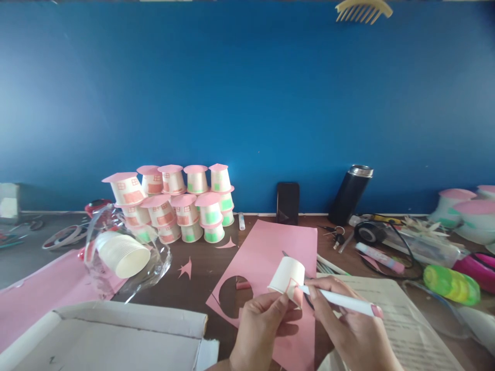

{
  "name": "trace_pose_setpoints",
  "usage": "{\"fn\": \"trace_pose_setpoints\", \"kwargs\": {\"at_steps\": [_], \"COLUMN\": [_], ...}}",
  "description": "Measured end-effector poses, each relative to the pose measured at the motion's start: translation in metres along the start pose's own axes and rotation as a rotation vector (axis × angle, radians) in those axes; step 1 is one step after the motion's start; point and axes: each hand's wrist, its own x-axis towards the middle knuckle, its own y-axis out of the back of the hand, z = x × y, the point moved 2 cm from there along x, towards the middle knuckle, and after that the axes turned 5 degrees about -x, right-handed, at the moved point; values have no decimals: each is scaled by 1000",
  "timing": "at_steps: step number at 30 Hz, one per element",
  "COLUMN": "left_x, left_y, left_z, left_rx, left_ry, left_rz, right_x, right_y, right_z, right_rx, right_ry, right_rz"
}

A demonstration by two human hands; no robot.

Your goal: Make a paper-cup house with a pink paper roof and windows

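Note:
A white paper cup is tilted upside down in my left hand, its rim pinched between thumb and fingers. On its side is a pinkish-red drawn shape, partly coloured in. My right hand is closed around a white marker pen with a pink end, and the pen's tip touches the cup's side at the drawing. Beneath both hands lies a pink paper sheet with a round hole cut in it. A small reddish cap rests in that hole.
Stacked decorated cups with pink paper roofs stand at the back left. A bag of nested cups and a white box lid lie left. A phone, black bottle, keys and glue stick sit back and right.

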Motion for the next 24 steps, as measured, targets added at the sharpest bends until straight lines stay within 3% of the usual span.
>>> {"fn": "trace_pose_setpoints", "kwargs": {"at_steps": [7,15,24], "left_x": [0,0,-1], "left_y": [0,0,1], "left_z": [0,0,-1], "left_rx": [5,-5,-17], "left_ry": [-5,5,12], "left_rz": [2,-6,0], "right_x": [1,0,-1], "right_y": [-1,1,1], "right_z": [3,-12,-11], "right_rx": [5,52,64], "right_ry": [-4,-6,65], "right_rz": [-5,-59,-67]}}
